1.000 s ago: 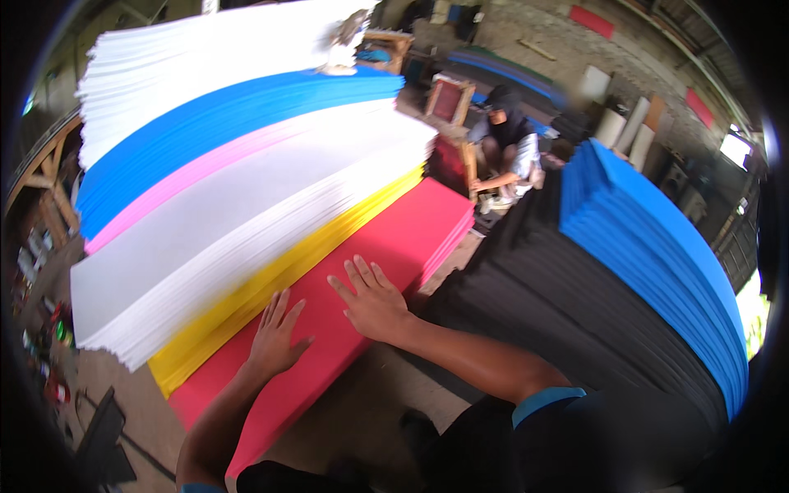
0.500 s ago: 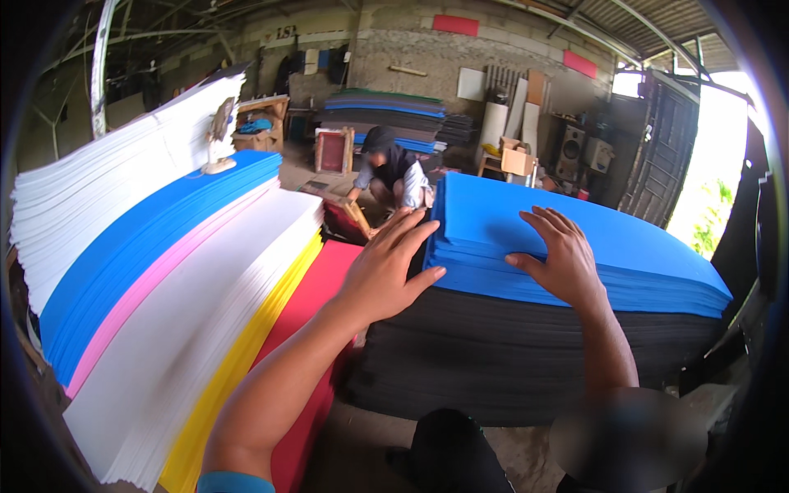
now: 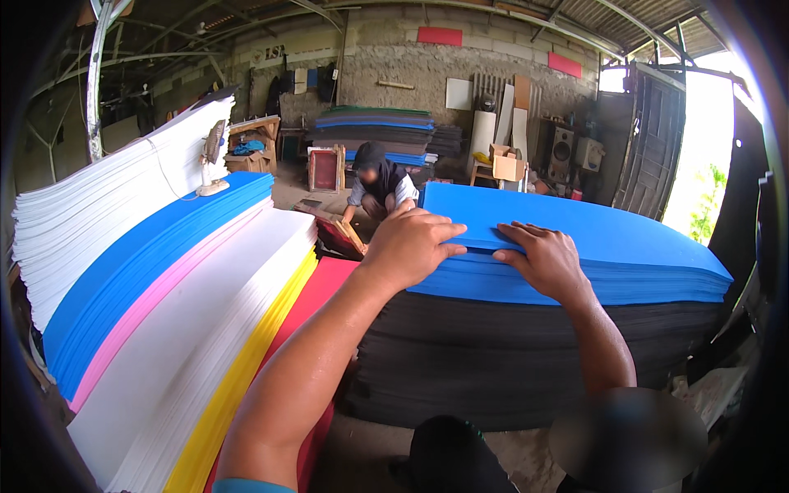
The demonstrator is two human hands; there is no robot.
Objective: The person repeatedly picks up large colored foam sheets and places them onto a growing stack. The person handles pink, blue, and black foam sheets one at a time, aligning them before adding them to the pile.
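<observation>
A tall stack of blue foam sheets (image 3: 657,283) lies in front of me on a thick stack of black sheets (image 3: 526,353). At the blue stack's near left corner, my left hand (image 3: 415,246) pinches the top blue foam sheet (image 3: 567,209) between fingers and thumb. My right hand (image 3: 542,259) grips that sheet's near edge farther right, fingers on top and thumb at the edge. A dark gap shows between the hands under the raised edge. Whether one sheet or several are held, I cannot tell.
Left of me are stacks of red (image 3: 325,283), yellow (image 3: 238,374), white (image 3: 197,296), pink (image 3: 152,324) and blue sheets (image 3: 123,287). A fan-like object (image 3: 214,164) stands on the left blue stack. Beyond, a person (image 3: 380,185) crouches by a wooden frame (image 3: 345,238).
Both hands came down from above the blue stack and closed on the top sheet's near edge, which is now slightly raised. The view shifted a little.
</observation>
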